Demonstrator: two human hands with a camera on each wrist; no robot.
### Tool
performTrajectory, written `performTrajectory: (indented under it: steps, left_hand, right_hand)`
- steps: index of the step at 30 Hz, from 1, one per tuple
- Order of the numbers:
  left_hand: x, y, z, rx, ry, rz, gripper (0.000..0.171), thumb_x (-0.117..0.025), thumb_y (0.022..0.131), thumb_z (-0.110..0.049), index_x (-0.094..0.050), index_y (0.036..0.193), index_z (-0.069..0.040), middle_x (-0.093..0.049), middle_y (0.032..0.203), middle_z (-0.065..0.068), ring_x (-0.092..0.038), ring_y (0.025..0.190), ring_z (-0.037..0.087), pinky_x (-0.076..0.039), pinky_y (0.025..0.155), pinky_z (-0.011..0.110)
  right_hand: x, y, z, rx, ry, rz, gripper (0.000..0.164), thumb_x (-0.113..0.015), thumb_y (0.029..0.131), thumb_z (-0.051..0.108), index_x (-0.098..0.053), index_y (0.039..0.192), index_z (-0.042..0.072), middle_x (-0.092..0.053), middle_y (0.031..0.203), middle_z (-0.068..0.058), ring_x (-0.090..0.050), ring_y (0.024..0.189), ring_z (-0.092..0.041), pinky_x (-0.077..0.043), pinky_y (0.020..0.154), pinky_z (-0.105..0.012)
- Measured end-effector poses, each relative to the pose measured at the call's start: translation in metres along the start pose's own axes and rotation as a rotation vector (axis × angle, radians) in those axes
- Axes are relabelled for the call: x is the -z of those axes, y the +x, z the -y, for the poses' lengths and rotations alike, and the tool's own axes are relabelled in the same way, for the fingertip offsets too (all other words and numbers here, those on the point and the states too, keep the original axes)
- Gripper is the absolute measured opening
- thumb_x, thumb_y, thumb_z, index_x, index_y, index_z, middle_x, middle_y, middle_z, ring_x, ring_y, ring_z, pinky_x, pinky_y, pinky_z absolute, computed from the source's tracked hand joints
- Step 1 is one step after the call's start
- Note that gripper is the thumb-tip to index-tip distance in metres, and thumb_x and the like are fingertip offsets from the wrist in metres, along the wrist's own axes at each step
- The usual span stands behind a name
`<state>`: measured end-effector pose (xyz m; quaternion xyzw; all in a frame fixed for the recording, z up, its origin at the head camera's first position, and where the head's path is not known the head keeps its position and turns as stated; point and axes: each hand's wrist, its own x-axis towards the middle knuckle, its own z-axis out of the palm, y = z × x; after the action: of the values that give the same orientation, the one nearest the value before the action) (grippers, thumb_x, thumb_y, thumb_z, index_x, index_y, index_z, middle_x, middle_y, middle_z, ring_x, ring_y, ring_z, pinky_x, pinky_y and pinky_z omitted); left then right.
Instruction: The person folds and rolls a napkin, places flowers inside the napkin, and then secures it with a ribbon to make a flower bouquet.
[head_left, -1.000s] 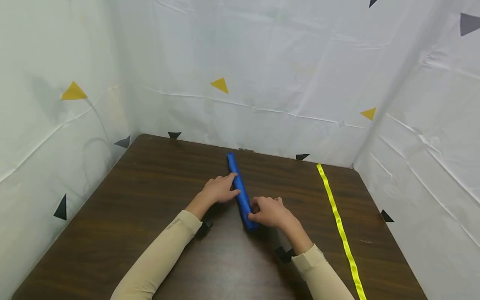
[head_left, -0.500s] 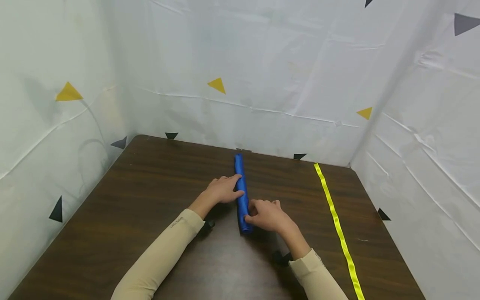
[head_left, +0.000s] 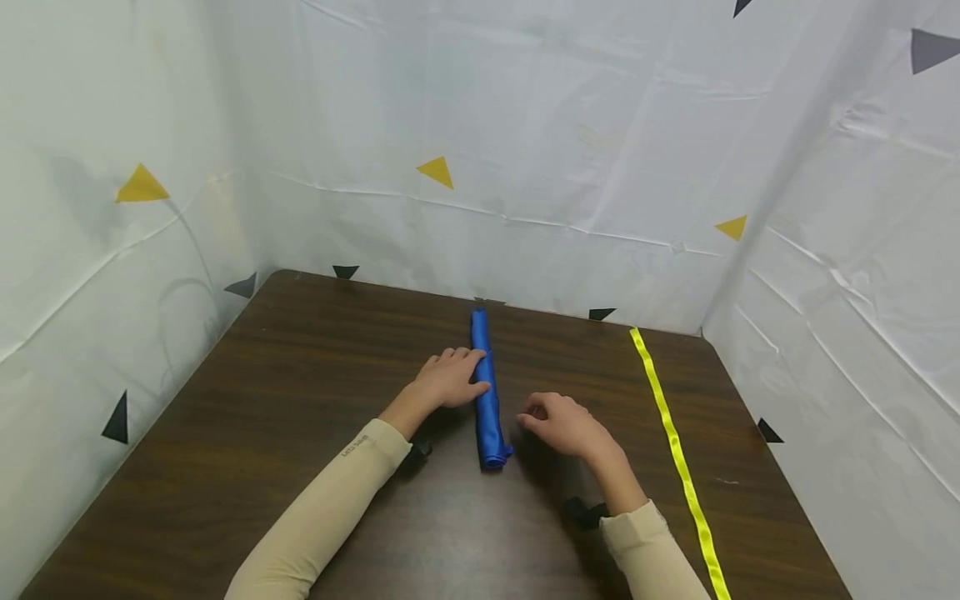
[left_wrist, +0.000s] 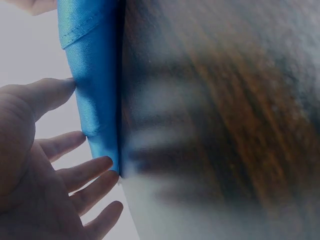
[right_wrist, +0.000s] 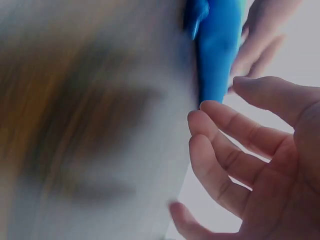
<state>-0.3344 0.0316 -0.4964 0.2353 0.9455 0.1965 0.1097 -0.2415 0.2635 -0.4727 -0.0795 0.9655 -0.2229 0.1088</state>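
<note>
A rolled-up piece of shiny blue cloth lies lengthwise near the middle of the table, its far end close to the back edge. My left hand rests against its left side, thumb and fingertips touching it, the fingers fairly straight. In the left wrist view, a stitched hem shows along the blue cloth. To the right of the roll, my right hand hovers apart from it, fingers loosely bent and holding nothing. A small loose bit of cloth sticks out at the roll's near end.
A long yellow ribbon runs front to back along the right side of the dark wood table. White sheeting with yellow and black triangles surrounds the table at the back and both sides.
The blue roll has shifted slightly right and straightened. My right hand has let go of its near end and drawn back to the right. The left hand has stayed at the roll.
</note>
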Motion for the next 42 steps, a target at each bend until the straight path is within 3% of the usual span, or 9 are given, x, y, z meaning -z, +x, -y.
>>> performTrajectory:
  steps: [3, 12, 16, 19, 23, 27, 35, 42]
  left_hand:
    - [0.001, -0.001, -0.002, -0.004, 0.009, -0.005, 0.071, -0.059, 0.109, -0.051, -0.036, 0.169, -0.022, -0.042, 0.170, 0.012, -0.040, 0.155, 0.036, -0.034, 0.125, 0.057]
    - [0.004, -0.005, -0.005, -0.016, 0.087, -0.060, 0.065, -0.061, 0.109, -0.049, -0.041, 0.166, -0.024, -0.047, 0.166, 0.010, -0.045, 0.152, 0.033, -0.042, 0.118, 0.055]
    - [0.002, -0.005, -0.001, -0.020, 0.114, -0.095, 0.062, -0.061, 0.109, -0.049, -0.044, 0.163, -0.025, -0.051, 0.163, 0.009, -0.050, 0.147, 0.030, -0.047, 0.112, 0.052]
    - [0.003, -0.004, 0.000, -0.020, 0.121, -0.114, 0.060, -0.061, 0.109, -0.048, -0.046, 0.162, -0.026, -0.052, 0.161, 0.008, -0.052, 0.145, 0.029, -0.049, 0.110, 0.051]
    - [0.004, -0.005, -0.001, -0.021, 0.122, -0.123, 0.056, -0.059, 0.110, -0.047, -0.048, 0.161, -0.025, -0.053, 0.160, 0.009, -0.052, 0.145, 0.030, -0.049, 0.110, 0.051]
    - [0.004, -0.008, -0.003, -0.007, 0.102, -0.127, 0.056, -0.053, 0.111, -0.052, -0.050, 0.159, -0.023, -0.054, 0.160, 0.010, -0.054, 0.143, 0.031, -0.049, 0.111, 0.054]
    - [0.009, -0.010, -0.004, 0.046, 0.088, -0.153, 0.059, -0.045, 0.112, -0.059, -0.053, 0.157, -0.022, -0.057, 0.156, 0.010, -0.057, 0.139, 0.031, -0.049, 0.111, 0.055]
    - [0.008, -0.013, -0.001, 0.042, 0.076, -0.137, 0.059, -0.043, 0.113, -0.058, -0.053, 0.158, -0.020, -0.057, 0.157, 0.011, -0.057, 0.139, 0.032, -0.049, 0.112, 0.056]
  right_hand:
    - [0.014, -0.005, -0.026, -0.021, 0.038, -0.016, 0.023, -0.068, 0.107, 0.026, -0.075, 0.119, 0.008, -0.075, 0.105, -0.007, -0.066, 0.090, -0.020, -0.060, 0.086, -0.045]
    - [0.065, -0.035, -0.111, -0.125, 0.068, -0.101, 0.027, -0.064, 0.108, 0.017, -0.070, 0.124, -0.003, -0.073, 0.112, -0.021, -0.067, 0.094, -0.029, -0.058, 0.083, -0.049]
    - [0.078, -0.052, -0.142, -0.230, 0.071, -0.112, 0.030, -0.061, 0.108, 0.014, -0.066, 0.128, -0.007, -0.071, 0.113, -0.027, -0.069, 0.094, -0.033, -0.059, 0.081, -0.050]
    - [0.081, -0.060, -0.159, -0.341, 0.051, -0.128, 0.039, -0.058, 0.109, 0.019, -0.059, 0.134, -0.010, -0.067, 0.123, -0.034, -0.068, 0.103, -0.045, -0.057, 0.088, -0.060]
    - [0.078, -0.067, -0.171, -0.463, -0.002, -0.098, 0.059, -0.058, 0.109, 0.034, -0.050, 0.143, -0.014, -0.058, 0.139, -0.040, -0.061, 0.121, -0.057, -0.049, 0.097, -0.072]
    - [0.073, -0.071, -0.175, -0.484, -0.011, -0.059, 0.064, -0.061, 0.107, 0.039, -0.052, 0.140, -0.015, -0.062, 0.132, -0.039, -0.064, 0.113, -0.054, -0.051, 0.092, -0.069]
    - [0.066, -0.066, -0.178, -0.471, 0.042, -0.071, 0.041, -0.067, 0.105, 0.024, -0.058, 0.121, -0.013, -0.067, 0.100, -0.024, -0.063, 0.088, -0.034, -0.054, 0.079, -0.050]
    - [0.063, -0.060, -0.179, -0.385, 0.121, -0.102, 0.028, -0.062, 0.105, 0.016, -0.058, 0.110, -0.012, -0.061, 0.093, -0.019, -0.059, 0.083, -0.029, -0.052, 0.072, -0.039]
